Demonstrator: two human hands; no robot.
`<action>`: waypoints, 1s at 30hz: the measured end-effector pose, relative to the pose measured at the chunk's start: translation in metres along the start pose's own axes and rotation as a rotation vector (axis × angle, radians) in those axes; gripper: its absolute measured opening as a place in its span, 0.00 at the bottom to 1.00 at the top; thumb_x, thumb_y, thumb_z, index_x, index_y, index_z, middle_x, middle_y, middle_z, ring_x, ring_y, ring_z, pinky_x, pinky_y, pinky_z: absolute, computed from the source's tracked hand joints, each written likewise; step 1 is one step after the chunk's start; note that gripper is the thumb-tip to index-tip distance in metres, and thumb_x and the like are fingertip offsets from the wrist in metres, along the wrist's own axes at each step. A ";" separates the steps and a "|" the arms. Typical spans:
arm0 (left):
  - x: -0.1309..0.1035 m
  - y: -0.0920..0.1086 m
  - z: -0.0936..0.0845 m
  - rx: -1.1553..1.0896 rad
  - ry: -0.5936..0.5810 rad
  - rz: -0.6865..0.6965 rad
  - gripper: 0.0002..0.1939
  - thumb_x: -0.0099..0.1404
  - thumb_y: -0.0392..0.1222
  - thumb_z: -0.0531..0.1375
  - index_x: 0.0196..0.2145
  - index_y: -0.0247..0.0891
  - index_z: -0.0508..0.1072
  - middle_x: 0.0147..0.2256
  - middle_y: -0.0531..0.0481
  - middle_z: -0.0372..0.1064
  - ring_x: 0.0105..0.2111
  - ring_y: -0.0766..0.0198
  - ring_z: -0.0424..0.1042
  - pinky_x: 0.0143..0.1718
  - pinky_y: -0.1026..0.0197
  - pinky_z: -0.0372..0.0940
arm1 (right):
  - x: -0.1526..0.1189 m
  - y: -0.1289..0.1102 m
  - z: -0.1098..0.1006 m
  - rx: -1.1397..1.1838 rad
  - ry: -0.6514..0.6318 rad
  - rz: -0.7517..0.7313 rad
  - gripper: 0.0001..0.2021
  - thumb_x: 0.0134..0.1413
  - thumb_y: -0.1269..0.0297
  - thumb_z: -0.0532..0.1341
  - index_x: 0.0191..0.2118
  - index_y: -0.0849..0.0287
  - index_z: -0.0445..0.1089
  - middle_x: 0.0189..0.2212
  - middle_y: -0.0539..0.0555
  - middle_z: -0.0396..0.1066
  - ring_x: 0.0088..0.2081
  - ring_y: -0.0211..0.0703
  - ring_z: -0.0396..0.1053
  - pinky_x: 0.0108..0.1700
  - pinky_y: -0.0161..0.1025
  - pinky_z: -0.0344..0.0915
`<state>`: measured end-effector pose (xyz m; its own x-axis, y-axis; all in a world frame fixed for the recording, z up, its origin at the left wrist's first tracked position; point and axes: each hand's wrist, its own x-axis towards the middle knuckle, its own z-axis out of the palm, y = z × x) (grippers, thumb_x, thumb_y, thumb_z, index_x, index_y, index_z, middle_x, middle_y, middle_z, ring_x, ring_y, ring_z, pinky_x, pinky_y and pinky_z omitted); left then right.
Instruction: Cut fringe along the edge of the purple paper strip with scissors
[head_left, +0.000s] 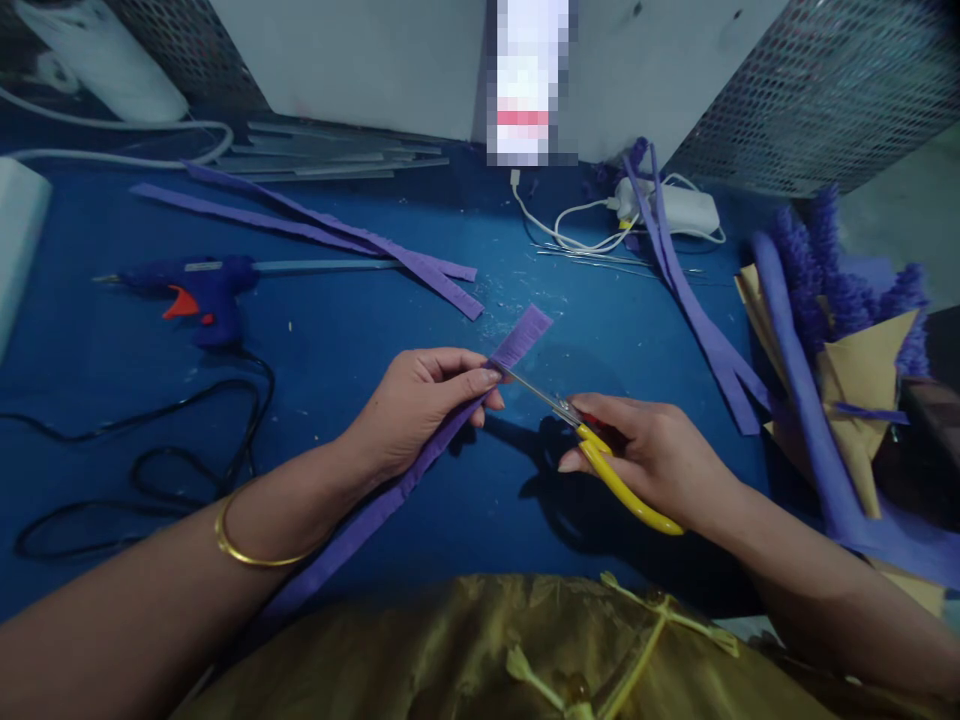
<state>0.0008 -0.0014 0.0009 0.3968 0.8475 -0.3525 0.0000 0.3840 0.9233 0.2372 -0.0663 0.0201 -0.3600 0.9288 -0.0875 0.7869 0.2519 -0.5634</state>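
Observation:
My left hand pinches a long purple paper strip between thumb and fingers; the strip runs back under my forearm and its far end is cut into a fine fringe. My right hand grips yellow-handled scissors, whose metal blades reach left and meet the strip right beside my left fingertips. Both hands hover over the blue table.
A blue glue gun with a black cord lies at the left. More purple strips lie behind it, and further purple strips to the right. A white charger with cable sits at the back. Purple fringed pieces and tan paper cones pile at the right edge.

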 end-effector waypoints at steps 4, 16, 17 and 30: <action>0.000 0.001 0.000 -0.021 -0.019 -0.009 0.10 0.58 0.45 0.67 0.31 0.35 0.78 0.26 0.50 0.74 0.21 0.71 0.67 0.23 0.68 0.62 | 0.000 0.001 0.001 -0.004 0.016 -0.016 0.23 0.57 0.43 0.60 0.44 0.60 0.73 0.27 0.51 0.73 0.25 0.36 0.66 0.28 0.33 0.59; 0.002 0.002 -0.003 -0.095 -0.066 -0.068 0.08 0.57 0.43 0.67 0.30 0.35 0.78 0.23 0.51 0.72 0.20 0.71 0.67 0.23 0.68 0.62 | -0.001 0.000 0.000 -0.010 0.016 -0.023 0.24 0.57 0.42 0.60 0.44 0.60 0.74 0.26 0.51 0.73 0.24 0.36 0.66 0.28 0.33 0.60; 0.002 0.002 -0.003 -0.091 -0.064 -0.067 0.08 0.57 0.44 0.67 0.30 0.35 0.78 0.23 0.51 0.72 0.20 0.71 0.67 0.23 0.68 0.62 | 0.000 0.000 0.000 -0.017 0.024 -0.025 0.24 0.57 0.42 0.59 0.44 0.60 0.74 0.26 0.52 0.73 0.24 0.36 0.66 0.28 0.33 0.60; 0.000 0.001 0.001 0.004 0.010 0.013 0.11 0.56 0.47 0.68 0.29 0.35 0.77 0.25 0.50 0.74 0.20 0.70 0.66 0.23 0.67 0.62 | 0.000 0.002 0.004 -0.072 0.075 0.004 0.26 0.54 0.42 0.62 0.48 0.58 0.73 0.33 0.55 0.76 0.30 0.40 0.72 0.32 0.35 0.64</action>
<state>0.0016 -0.0016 0.0017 0.3874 0.8560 -0.3422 -0.0009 0.3715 0.9284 0.2367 -0.0674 0.0155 -0.3200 0.9471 -0.0263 0.8234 0.2643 -0.5021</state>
